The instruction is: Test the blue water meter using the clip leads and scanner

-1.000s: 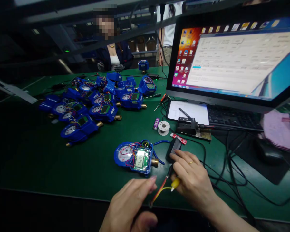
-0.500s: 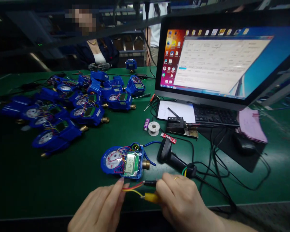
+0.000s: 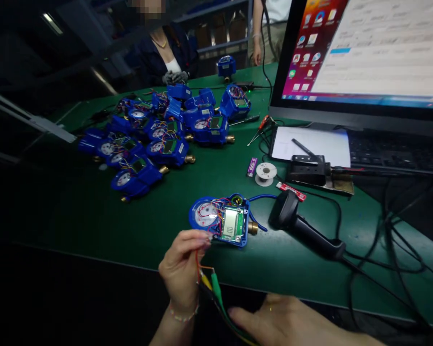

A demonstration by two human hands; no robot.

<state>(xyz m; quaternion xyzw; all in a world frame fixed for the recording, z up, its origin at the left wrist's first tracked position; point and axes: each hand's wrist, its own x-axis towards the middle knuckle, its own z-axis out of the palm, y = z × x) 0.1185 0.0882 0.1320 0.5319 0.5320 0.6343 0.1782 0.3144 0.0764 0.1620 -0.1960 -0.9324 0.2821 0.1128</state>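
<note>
Your left hand pinched the thin leads above the yellow and green clip leads, just beside the open blue meter on the green bench. Right hand lay open, flat, holding nothing. Recommended: grip near clips, avoid tugging meter wiring, keep clips apart.

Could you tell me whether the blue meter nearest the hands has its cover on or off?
Off. The blue meter lies flat with its green circuit board, small display and coloured wires showing.
</note>
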